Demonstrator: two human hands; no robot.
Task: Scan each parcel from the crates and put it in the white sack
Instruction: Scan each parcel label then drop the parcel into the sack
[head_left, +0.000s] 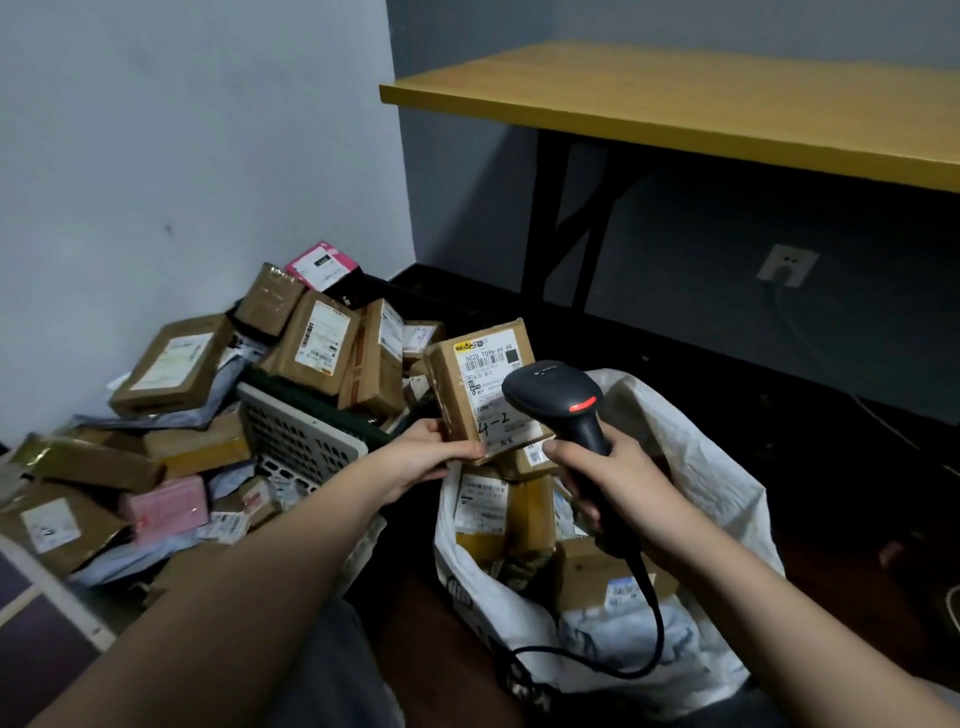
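My left hand (434, 449) grips the lower left corner of a brown cardboard parcel (467, 382) with a white label marked "4-2", held upright above the white sack (691, 467). My right hand (610, 480) holds a black corded barcode scanner (558, 400) by its handle, its head right in front of the parcel's label and a red light lit on it. The open sack below holds several brown boxes and a pale mailer. Left of the hands, a white perforated crate (291, 434) and a dark crate behind it overflow with parcels.
More brown boxes, pink parcels (166, 506) and grey mailers lie heaped along the wall on the left. A yellow-topped table (727, 104) on black legs stands at the back right, with a wall socket (787, 265) and cable beneath it. The floor is dark.
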